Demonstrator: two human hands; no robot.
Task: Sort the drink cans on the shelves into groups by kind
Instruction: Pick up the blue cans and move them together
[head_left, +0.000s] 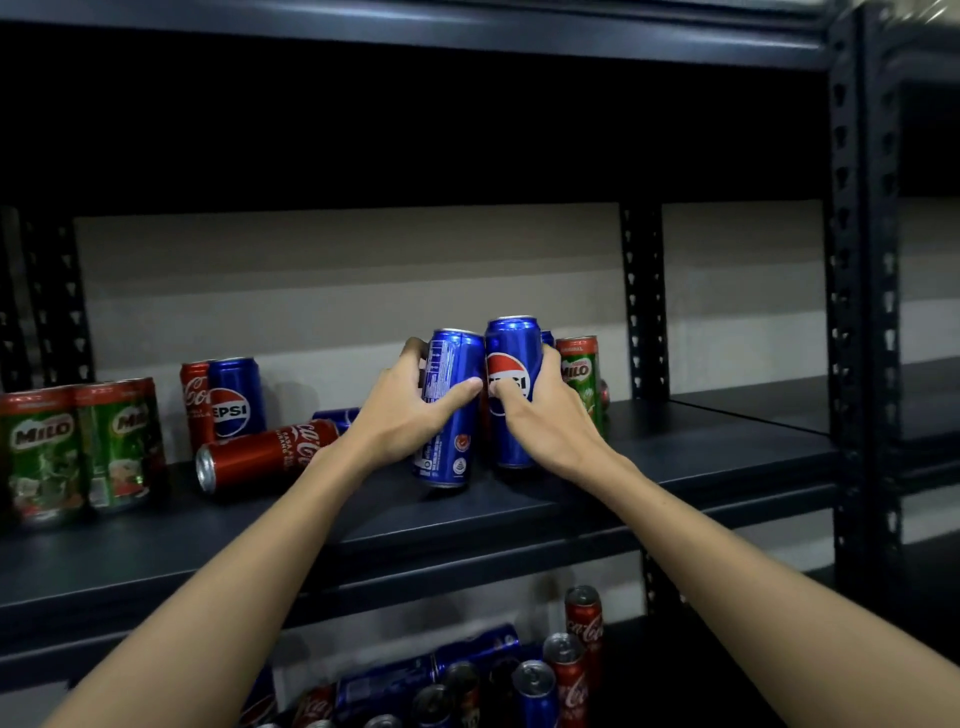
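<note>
Place: a storeroom or shop stockroom.
Shelving: dark slotted metal rack, bare wall behind.
Stock: drink cans left of the hands' grip.

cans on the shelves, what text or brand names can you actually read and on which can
"PEPSI", partly covered by the thumb: blue can in the right hand.
Fine print, too small to read: blue can in the left hand.
"EPSI": upright blue can at left.
"Coc": red can beside it.
"Coca-Cola" script: lying red can.
"MILO": green cans at far left and, and the right green can.
"Coca-Cola": red can on the lower shelf.
</note>
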